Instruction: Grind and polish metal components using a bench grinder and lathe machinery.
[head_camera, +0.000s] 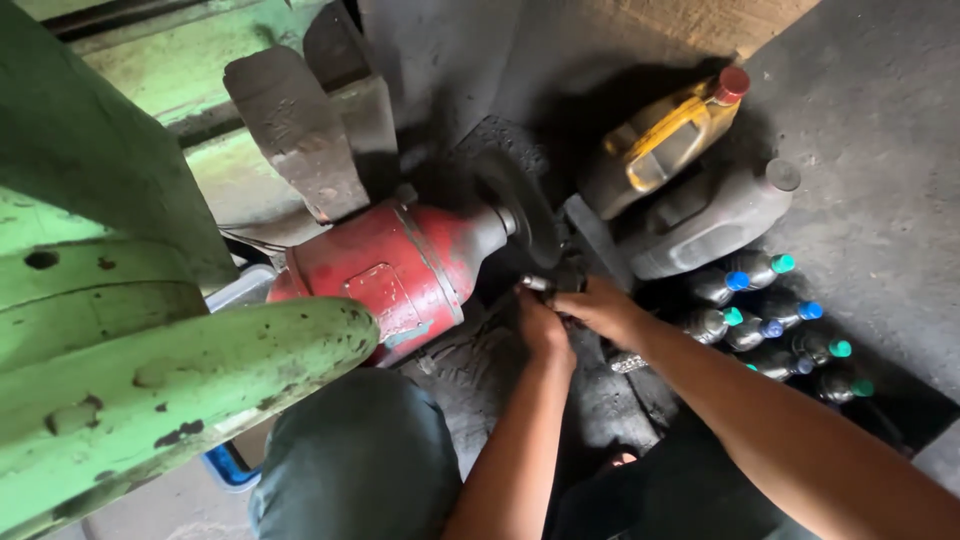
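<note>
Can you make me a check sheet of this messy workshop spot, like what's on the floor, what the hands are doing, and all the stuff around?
Surface: grey concrete floor, dusty and stained dark near the machine.
Job's things: red bench grinder with a dark grinding wheel; a small metal piece held up by the wheel.
Clutter: yellow jug with a red cap, grey jug, a cluster of small bottles with blue and green caps.
Grippers: left hand and right hand are together at the metal piece, fingers closed on it.
Cables: nothing seen.
Surroundings: chipped green machine frame on the left; the person's knee below.
</note>
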